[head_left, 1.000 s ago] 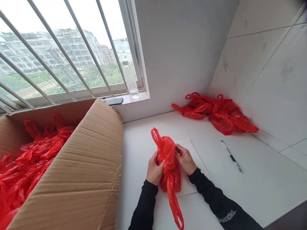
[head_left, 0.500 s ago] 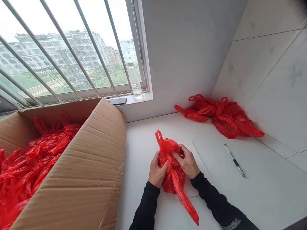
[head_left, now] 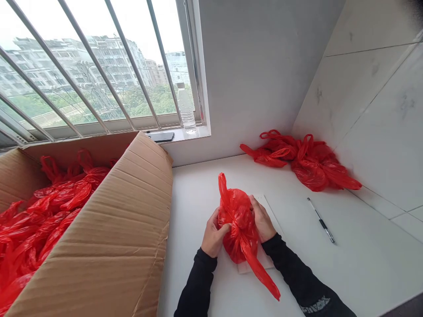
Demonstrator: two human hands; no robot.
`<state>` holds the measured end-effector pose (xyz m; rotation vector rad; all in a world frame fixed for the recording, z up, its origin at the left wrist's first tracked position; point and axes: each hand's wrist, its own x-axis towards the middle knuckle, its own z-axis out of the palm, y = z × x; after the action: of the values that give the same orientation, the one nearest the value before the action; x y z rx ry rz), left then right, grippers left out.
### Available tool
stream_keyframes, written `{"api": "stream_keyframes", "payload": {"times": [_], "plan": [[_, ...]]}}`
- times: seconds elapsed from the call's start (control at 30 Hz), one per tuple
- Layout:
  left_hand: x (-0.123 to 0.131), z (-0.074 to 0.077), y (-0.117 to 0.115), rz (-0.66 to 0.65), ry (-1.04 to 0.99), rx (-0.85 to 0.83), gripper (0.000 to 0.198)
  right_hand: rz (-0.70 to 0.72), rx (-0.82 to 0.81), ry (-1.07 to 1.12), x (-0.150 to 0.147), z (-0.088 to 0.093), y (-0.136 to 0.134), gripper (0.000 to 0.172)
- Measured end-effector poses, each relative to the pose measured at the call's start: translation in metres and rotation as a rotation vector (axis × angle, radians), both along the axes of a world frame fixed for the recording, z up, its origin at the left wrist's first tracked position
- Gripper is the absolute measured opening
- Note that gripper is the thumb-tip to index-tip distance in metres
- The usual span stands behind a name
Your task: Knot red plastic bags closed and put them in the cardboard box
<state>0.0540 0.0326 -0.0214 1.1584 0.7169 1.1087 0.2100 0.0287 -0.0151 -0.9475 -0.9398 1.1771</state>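
A knotted red plastic bag [head_left: 239, 224] is between my two hands, its contents hidden. One handle loop points up and away; the other trails toward me to the right. My left hand [head_left: 214, 233] grips its left side, thumb pressed near the knot. My right hand [head_left: 262, 219] is closed about the bag's right side, its fingertips partly hidden behind the plastic. Under the bag lies a flat white sheet or board [head_left: 264, 204], mostly covered.
At left stands an open cardboard box [head_left: 115, 229] holding several red bags [head_left: 62, 207]. More red bags [head_left: 310, 165] lie by the wall corner. A pen [head_left: 321, 221] rests on the white table [head_left: 360, 255]. The windowsill bears a phone [head_left: 162, 137] and a water bottle [head_left: 187, 110].
My right thumb has left the knot and my right hand now sits along the bag's side. The upper handle loop stands straighter, and the bag has turned slightly.
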Motion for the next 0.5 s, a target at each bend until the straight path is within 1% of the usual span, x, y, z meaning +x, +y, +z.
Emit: {"api": "stream_keyframes", "payload": {"times": [0.07,0.13,0.23,0.3,0.4,0.5], "plan": [[-0.0004,-0.0004,0.0003,0.003,0.0,-0.005,0.04,0.102,-0.015,0.027,0.0007,-0.0002,0.0006,0.039],[-0.0002,-0.0011,0.0003,0.005,0.004,-0.012,0.036,0.165,0.001,0.005,0.001,-0.0008,0.0004,0.036],[0.0011,-0.0014,0.0003,0.003,0.008,-0.024,0.034,0.15,0.027,-0.036,0.0012,-0.0022,-0.0008,0.027],[0.0022,-0.0009,0.0003,0.01,0.007,-0.032,0.036,0.125,0.033,-0.041,0.0014,-0.0028,-0.0016,0.025],[0.0035,-0.0013,0.0007,0.04,0.001,-0.05,0.037,0.096,0.044,-0.044,0.0024,-0.0021,-0.0021,0.027],[0.0034,-0.006,0.0026,0.11,-0.036,-0.082,0.033,0.093,0.041,-0.045,0.003,0.0006,-0.0022,0.032]]}}
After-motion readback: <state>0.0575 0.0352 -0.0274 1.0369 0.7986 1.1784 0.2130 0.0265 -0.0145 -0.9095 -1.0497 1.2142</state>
